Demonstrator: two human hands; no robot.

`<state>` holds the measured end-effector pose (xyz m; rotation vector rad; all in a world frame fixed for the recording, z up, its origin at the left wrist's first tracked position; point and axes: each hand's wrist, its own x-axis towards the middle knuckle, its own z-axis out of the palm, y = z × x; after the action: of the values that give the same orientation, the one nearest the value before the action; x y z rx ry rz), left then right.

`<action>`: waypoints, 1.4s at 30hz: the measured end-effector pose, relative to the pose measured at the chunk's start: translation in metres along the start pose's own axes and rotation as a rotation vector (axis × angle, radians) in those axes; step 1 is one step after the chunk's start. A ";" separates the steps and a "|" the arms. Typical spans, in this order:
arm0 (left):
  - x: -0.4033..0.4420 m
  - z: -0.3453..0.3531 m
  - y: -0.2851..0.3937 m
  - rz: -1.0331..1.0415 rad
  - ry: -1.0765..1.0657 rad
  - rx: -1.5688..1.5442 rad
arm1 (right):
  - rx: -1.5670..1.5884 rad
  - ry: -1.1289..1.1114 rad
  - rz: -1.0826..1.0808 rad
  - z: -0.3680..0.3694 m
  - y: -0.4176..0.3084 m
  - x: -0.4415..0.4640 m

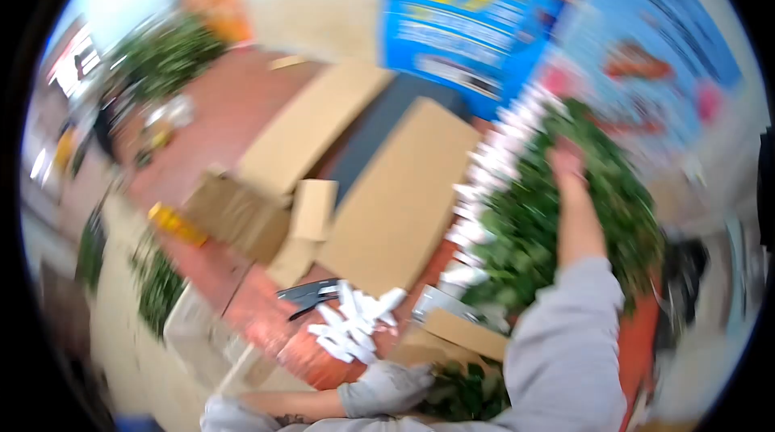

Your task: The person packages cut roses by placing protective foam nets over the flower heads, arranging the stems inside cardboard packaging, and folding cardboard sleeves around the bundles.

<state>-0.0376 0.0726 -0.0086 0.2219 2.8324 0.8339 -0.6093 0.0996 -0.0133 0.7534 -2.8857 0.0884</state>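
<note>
My left hand, in a light grey glove, is at the bottom of the view. Its fingers are curled at a small bunch of green leafy stems, seemingly closed on it. My right arm stretches forward over a large heap of leafy stems. On that heap, near its far end, is my bare right hand; motion blur hides its fingers. White ends or wraps line the heap's left edge. Ahead of my left hand lie several white strips and a black tool, possibly a stapler.
Flat cardboard sheets cover much of the red table. A cardboard box and a yellow item sit at its left side. Blue posters stand behind. More greenery lies at far left.
</note>
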 end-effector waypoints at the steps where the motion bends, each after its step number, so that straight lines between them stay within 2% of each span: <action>1: 0.000 0.003 -0.001 -0.031 0.006 -0.065 | -0.025 -0.018 0.007 0.001 -0.007 0.001; 2: 0.001 0.032 -0.010 0.039 0.166 -0.121 | -0.167 0.013 -0.060 0.032 0.013 0.028; 5: -0.003 0.020 -0.008 -0.030 0.185 -0.112 | -0.362 -0.125 -0.085 0.013 0.016 0.029; 7: -0.002 0.016 -0.006 0.030 0.143 -0.029 | -0.283 0.059 -0.148 0.014 0.040 0.019; 8: 0.001 0.018 -0.005 0.026 0.146 -0.038 | -0.385 0.084 -0.154 -0.019 0.031 -0.004; 9: 0.002 0.025 -0.008 0.018 0.134 0.000 | -0.485 0.295 -0.226 -0.010 0.069 0.005; 11: 0.002 0.029 -0.006 0.015 0.115 0.041 | -0.466 0.579 -0.284 -0.025 0.161 0.030; 13: 0.005 0.022 -0.002 -0.007 0.097 0.033 | -0.523 0.451 -0.079 -0.105 0.188 -0.012; 15: 0.003 0.032 -0.003 0.035 0.113 0.038 | -0.335 0.471 -0.030 -0.171 0.190 -0.074; 18: 0.009 0.031 0.000 -0.005 0.045 0.060 | -0.063 0.464 -0.083 -0.224 0.161 -0.174; 19: 0.006 0.016 0.008 -0.089 0.002 0.025 | 0.021 0.442 -0.117 -0.234 0.147 -0.207; 22: 0.009 0.009 0.013 -0.146 -0.057 -0.029 | 0.189 0.331 -0.229 -0.250 0.094 -0.295; 24: 0.008 0.015 0.011 -0.065 -0.067 0.047 | 0.244 0.244 -0.289 -0.254 0.064 -0.345; 25: 0.008 0.021 0.005 0.035 0.020 0.048 | 0.267 0.199 -0.311 -0.257 0.050 -0.367; 26: 0.008 0.024 0.002 0.137 0.111 0.050 | 0.272 0.163 -0.339 -0.257 0.040 -0.384; 30: -0.004 0.022 0.001 0.123 0.085 0.075 | 0.293 0.038 -0.449 -0.260 0.008 -0.436; 32: -0.007 0.052 -0.018 0.474 0.277 0.328 | 0.257 -0.038 -0.512 -0.253 -0.004 -0.456; 33: -0.013 0.053 -0.015 0.435 0.416 0.334 | 0.223 -0.085 -0.554 -0.245 -0.015 -0.463; 34: -0.011 0.050 -0.013 0.420 0.396 0.239 | 0.191 -0.136 -0.585 -0.232 -0.024 -0.469; 35: -0.016 0.015 -0.004 0.553 0.238 0.422 | 0.121 -0.145 -0.653 -0.208 -0.031 -0.475; 36: -0.015 0.021 -0.001 0.332 0.202 0.285 | 0.185 -0.187 -0.645 -0.182 -0.037 -0.483; 37: -0.013 0.010 0.010 0.092 0.110 0.087 | 0.105 -0.167 -0.696 -0.161 -0.043 -0.482; 38: -0.012 0.017 0.010 0.125 0.087 0.159 | 0.030 -0.144 -0.760 -0.142 -0.043 -0.484; 42: -0.018 0.009 0.004 0.175 0.101 0.186 | -0.023 -0.235 -0.655 -0.080 -0.045 -0.483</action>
<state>-0.0180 0.0772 -0.0117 0.4721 3.0214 0.6282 -0.1610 0.3004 -0.0141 1.7511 -2.6651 -0.1191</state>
